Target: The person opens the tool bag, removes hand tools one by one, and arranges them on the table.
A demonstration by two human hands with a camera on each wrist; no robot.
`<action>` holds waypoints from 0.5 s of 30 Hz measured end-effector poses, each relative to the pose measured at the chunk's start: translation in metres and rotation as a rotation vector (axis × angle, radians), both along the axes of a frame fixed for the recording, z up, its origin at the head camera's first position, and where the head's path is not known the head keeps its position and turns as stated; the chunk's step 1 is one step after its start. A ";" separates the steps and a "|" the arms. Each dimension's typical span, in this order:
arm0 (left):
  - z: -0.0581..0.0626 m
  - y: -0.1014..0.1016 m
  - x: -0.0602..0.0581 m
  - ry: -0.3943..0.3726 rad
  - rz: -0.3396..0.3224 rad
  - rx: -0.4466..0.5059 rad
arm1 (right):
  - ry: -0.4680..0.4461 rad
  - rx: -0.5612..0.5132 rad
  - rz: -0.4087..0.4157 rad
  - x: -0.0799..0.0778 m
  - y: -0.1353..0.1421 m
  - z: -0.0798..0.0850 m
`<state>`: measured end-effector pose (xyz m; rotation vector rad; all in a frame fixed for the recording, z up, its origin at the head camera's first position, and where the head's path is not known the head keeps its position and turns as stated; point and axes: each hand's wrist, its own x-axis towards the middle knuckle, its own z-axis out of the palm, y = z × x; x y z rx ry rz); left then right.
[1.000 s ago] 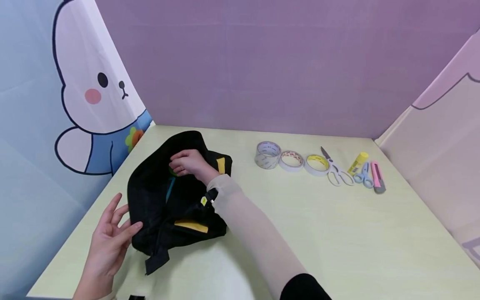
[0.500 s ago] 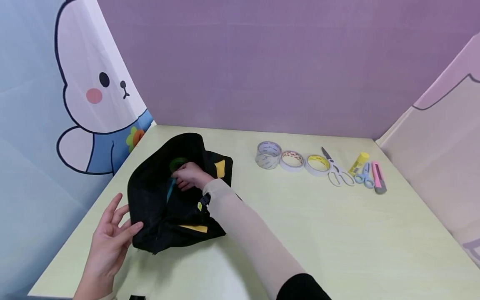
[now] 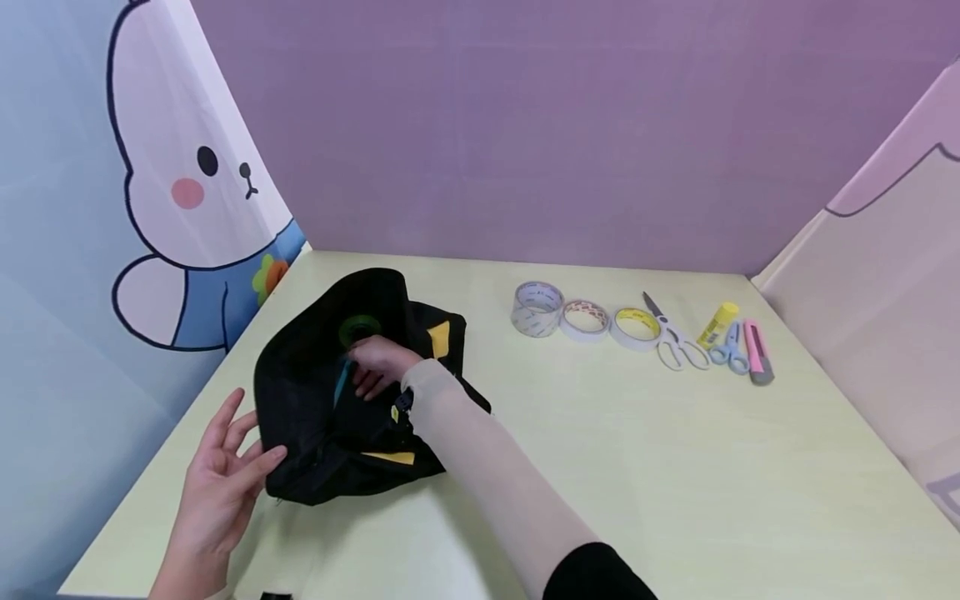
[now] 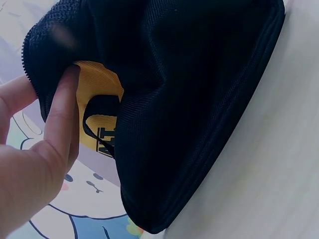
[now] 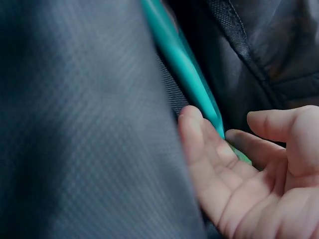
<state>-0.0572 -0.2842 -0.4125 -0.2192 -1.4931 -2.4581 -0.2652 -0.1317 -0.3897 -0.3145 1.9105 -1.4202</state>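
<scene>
A black fabric bag [image 3: 288, 408] with yellow patches stands gaping on the table. My left hand [image 3: 221, 487] pinches its left edge between thumb and fingers; in the left wrist view, fingers [image 4: 62, 107] lie at the zippered rim, by a yellow panel [image 4: 99, 82] with a black loop. Inside the bag is my right hand [image 3: 381, 362], fingers loosely bent and nothing held. Beside its fingertips runs a slim teal object [image 5: 184, 69], its kind unclear. A green ring-shaped thing [image 3: 358, 322] lies deeper in the bag, just beyond that hand.
Along the back right of the table [image 3: 637, 467] lie a wide clear tape roll [image 3: 536, 321], two narrower tape rolls [image 3: 585, 332], white-handled scissors [image 3: 681, 348], a yellow glue stick [image 3: 717, 325], small blue scissors [image 3: 730, 354] and a pink utility knife [image 3: 757, 354]. A purple backdrop [image 3: 525, 150] rises behind.
My right hand has drawn back from the green ring, uncovering it, and sunk lower beside the teal object. A black flap at the bag's near corner no longer hangs out. My left hand stays put.
</scene>
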 end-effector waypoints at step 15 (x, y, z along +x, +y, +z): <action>-0.002 0.001 -0.001 0.027 -0.012 0.020 | 0.003 -0.026 -0.080 0.001 -0.003 -0.004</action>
